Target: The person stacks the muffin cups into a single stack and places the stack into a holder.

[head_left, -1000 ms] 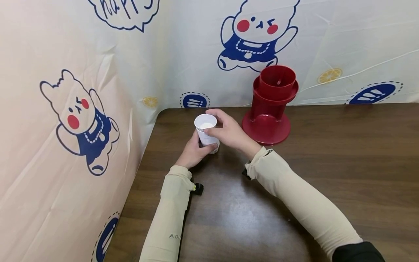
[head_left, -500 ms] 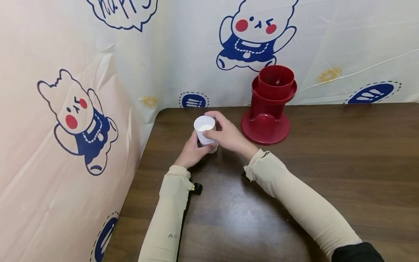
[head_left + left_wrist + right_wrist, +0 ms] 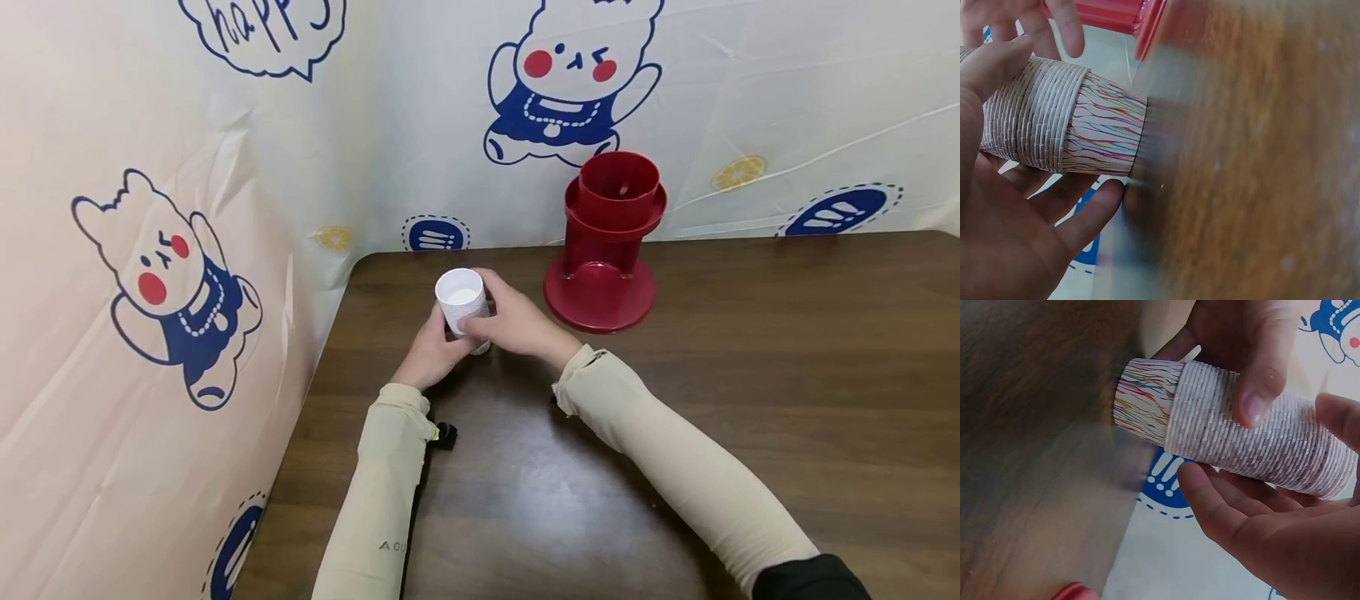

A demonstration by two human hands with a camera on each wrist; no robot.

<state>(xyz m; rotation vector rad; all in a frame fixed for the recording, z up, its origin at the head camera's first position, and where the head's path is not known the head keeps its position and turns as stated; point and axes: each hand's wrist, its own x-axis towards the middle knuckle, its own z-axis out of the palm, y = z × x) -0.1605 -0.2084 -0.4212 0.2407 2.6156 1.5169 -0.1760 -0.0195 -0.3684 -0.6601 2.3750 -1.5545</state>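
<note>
Holding the stack of paper cups (image 3: 461, 308) upright between both hands, left of centre in the head view, I have its base resting on the dark wooden surface (image 3: 750, 375). My left hand (image 3: 431, 354) is curled round the lower part from the near-left side, thumb laid on the ribbed rims and the fingers only loosely bent behind. My right hand (image 3: 517, 325) wraps the upper part from the right, thumb pressed on the rims — the wrist view shows it well.

The rims are packed close, so I judge that the top cup should be parted with care: a firm hold low down with the left, and the right thumb working on 1 rim only, or 2 cups may lift together. Squeezing hard would, I think, dent the thin paper. I would keep the base flat on the surface — a tilted stack could slip.

To the upper right stands the red holder (image 3: 611, 242), well apart from my hands, before the printed cloth (image 3: 187, 292).
</note>
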